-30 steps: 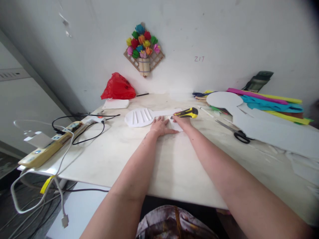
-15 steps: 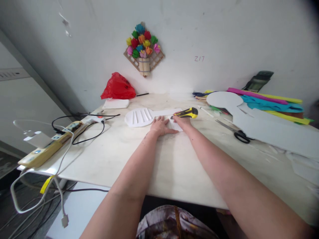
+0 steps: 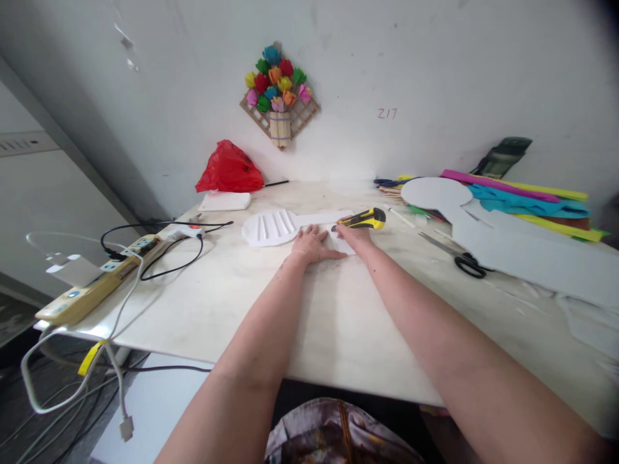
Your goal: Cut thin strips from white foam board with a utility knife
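Utility knife [image 3: 366,220] gripped in right hand [image 3: 355,237]; left hand [image 3: 312,245] spread flat on white sheet [image 3: 342,244]; scissors [image 3: 451,251] at knife's four o'clock.

Cutter [image 3: 373,219] is yellow and black; round-ended piece [image 3: 269,228] white, white-striped; bag [image 3: 229,169] red; desk [image 3: 203,309] off-white, faintly marbled; power strip [image 3: 77,305] yellowish.

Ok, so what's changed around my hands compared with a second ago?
Nothing has visibly moved, and nothing was picked up or let go. Your right hand still holds the yellow and black cutter, your left hand still rests spread on the white piece, and the scissors lie where they were.
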`<state>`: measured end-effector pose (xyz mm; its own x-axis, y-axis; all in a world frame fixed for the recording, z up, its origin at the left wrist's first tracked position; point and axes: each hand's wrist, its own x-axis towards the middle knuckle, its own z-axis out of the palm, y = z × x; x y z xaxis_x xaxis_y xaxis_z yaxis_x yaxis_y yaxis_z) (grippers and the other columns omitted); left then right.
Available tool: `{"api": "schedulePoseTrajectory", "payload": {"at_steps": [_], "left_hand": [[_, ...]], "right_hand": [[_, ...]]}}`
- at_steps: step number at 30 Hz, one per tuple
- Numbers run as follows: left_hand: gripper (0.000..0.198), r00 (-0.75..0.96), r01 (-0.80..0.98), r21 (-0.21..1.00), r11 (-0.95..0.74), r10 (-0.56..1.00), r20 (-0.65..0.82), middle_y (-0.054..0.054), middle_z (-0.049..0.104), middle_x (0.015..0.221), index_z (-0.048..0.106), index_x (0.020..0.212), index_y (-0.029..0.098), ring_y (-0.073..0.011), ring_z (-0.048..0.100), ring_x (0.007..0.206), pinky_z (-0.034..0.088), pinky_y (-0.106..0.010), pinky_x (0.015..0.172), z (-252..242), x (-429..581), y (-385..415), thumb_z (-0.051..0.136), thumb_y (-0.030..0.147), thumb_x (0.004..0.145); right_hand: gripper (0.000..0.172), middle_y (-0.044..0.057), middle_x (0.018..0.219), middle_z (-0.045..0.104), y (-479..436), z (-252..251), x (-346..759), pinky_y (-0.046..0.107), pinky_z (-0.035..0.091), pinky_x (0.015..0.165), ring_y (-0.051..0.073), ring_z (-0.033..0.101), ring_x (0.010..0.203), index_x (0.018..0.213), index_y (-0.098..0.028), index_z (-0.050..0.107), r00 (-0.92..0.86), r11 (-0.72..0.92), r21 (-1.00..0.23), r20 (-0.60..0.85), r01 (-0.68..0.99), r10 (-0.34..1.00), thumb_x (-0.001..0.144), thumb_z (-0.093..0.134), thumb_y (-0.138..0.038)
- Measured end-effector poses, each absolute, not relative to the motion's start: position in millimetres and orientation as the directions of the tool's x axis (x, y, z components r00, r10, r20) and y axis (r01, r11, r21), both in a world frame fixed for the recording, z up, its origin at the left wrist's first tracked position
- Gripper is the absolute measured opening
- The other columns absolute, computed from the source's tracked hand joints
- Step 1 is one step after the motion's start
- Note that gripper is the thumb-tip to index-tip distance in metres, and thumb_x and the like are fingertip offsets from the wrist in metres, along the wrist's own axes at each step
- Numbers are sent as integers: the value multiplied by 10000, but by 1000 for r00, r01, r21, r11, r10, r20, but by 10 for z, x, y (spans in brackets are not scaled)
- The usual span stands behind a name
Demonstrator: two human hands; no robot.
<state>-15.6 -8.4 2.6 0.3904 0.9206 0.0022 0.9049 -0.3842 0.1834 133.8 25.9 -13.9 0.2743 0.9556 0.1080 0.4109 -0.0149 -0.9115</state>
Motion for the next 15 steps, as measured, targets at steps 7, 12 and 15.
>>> {"api": "schedulePoseTrajectory", "payload": {"at_steps": [7,12,15], "left_hand": [[1022,389,907,169,-385,921,9,-113,249,1519,393,1384,234,-314,152,1403,107,-465,1124,1,-156,-56,408,874,586],[1017,394,904,176,-389,919,11,-119,244,1520,385,1392,247,-313,149,1404,105,-474,1121,-2,-159,-50,412,871,589],[1007,385,907,183,-379,923,2,-98,238,1525,390,1385,269,-308,143,1407,103,-467,1123,16,-158,-67,417,873,580]], "right_hand": [[176,-42,564,618,290,-174,1350,225,482,713,125,629,684,801,-217,651,273,-12,-908,114,419,955,635,593,-230],[163,-38,566,618,295,-190,1358,234,485,723,133,629,697,784,-215,648,276,-16,-908,111,419,955,634,593,-246],[153,-33,574,624,272,-172,1354,230,483,725,135,630,712,770,-207,647,283,-14,-908,116,418,952,628,594,-232]]}}
